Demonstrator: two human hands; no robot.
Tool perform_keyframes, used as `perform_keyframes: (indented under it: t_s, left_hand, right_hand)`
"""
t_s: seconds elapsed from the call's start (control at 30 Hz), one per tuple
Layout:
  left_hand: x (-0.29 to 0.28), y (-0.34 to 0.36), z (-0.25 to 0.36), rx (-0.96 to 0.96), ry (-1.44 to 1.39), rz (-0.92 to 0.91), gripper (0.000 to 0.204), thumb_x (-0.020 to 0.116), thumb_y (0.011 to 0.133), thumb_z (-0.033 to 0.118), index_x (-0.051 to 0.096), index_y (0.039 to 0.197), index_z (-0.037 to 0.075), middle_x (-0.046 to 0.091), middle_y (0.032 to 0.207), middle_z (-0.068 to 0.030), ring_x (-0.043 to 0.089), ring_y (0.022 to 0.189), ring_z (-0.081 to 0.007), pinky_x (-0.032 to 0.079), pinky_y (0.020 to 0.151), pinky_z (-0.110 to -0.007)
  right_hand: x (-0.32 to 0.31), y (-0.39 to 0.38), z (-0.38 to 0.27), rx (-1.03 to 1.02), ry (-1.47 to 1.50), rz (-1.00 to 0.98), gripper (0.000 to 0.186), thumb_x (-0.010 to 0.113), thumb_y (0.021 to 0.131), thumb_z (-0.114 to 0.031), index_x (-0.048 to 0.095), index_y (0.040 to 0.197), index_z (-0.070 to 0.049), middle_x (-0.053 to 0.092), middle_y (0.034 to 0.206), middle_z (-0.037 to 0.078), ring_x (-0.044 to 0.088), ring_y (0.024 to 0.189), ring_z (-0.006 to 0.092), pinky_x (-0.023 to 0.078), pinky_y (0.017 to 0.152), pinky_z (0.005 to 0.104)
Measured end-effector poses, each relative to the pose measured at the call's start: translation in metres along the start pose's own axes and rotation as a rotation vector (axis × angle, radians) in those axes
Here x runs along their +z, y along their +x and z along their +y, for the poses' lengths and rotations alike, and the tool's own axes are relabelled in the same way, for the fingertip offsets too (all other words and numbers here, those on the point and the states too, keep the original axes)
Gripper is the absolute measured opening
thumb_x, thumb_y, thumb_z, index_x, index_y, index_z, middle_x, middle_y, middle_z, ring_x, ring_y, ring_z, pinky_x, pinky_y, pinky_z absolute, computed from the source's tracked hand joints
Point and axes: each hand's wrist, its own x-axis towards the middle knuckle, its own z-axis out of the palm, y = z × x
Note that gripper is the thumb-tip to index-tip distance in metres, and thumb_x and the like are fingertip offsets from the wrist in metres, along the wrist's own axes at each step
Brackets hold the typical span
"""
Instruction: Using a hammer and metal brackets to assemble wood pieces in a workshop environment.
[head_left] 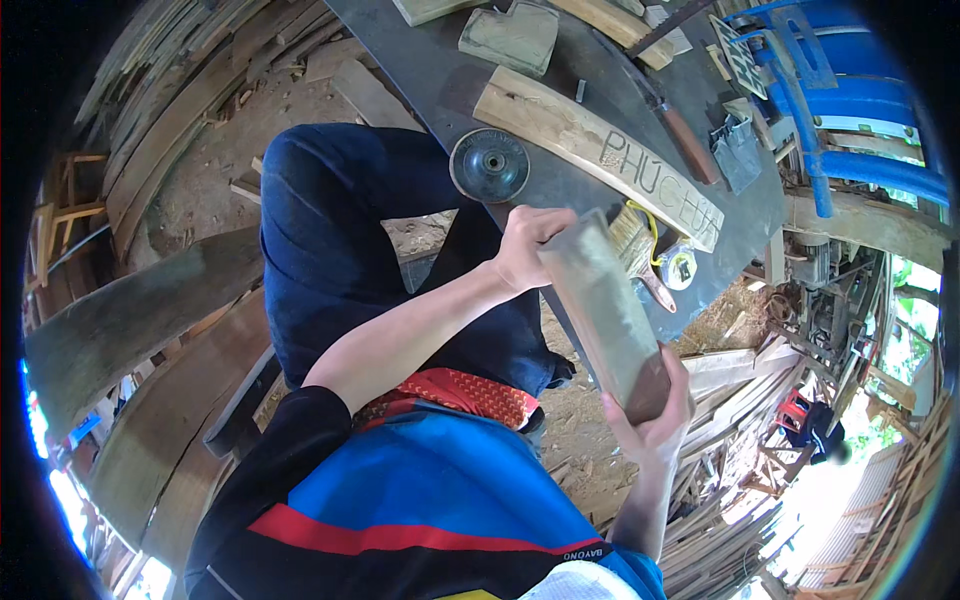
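My left hand (535,246) is closed around the far left end of a long rectangular block (612,310), grey-brown and patchy on its upper face. At the block's near end, my right hand (658,408) grips it with the thumb on one side and fingers on the other. The block is tilted across the table's near edge, above my lap. Whether it is wood or stone, I cannot tell. Just beyond it lie a wide paintbrush (630,242) and a round tape measure (678,266) on the dark table (440,70).
A plank with carved lettering (560,132) lies across the table. Left of it sits a round dark disc (490,166); beyond are a wooden-handled tool (690,145) and a pale block (510,38). Blue metal furniture (850,100) stands right. Stacked boards (170,130) line the left.
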Motion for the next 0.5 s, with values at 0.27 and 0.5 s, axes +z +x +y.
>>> perform_keyframes:
  t_s: [0.27, 0.5]
  left_hand:
    - [0.004, -0.002, -0.002, 0.021, 0.081, 0.028, 0.023, 0.077, 0.065, 0.014, 0.062, 0.079, 0.003, 0.058, 0.068, -0.0144, 0.06, 0.057, -0.0349, 0.047, 0.052, -0.039]
    - [-0.001, -0.002, 0.003, 0.034, 0.166, -0.01, 0.029, 0.079, 0.064, 0.02, 0.064, 0.082, 0.002, 0.059, 0.071, -0.0133, 0.062, 0.061, -0.0362, 0.049, 0.055, -0.042]
  right_hand:
    - [0.007, 0.006, -0.002, -0.072, -0.156, 0.047, 0.084, 0.087, 0.07, -0.027, 0.049, 0.138, 0.005, 0.067, 0.12, 0.025, 0.07, 0.102, 0.0401, 0.055, 0.089, 0.046]
    - [0.005, -0.005, -0.008, 0.114, -0.044, 0.044, 0.083, 0.083, 0.07, -0.022, 0.047, 0.138, 0.007, 0.061, 0.123, 0.026, 0.062, 0.112, 0.0372, 0.049, 0.097, 0.0454]
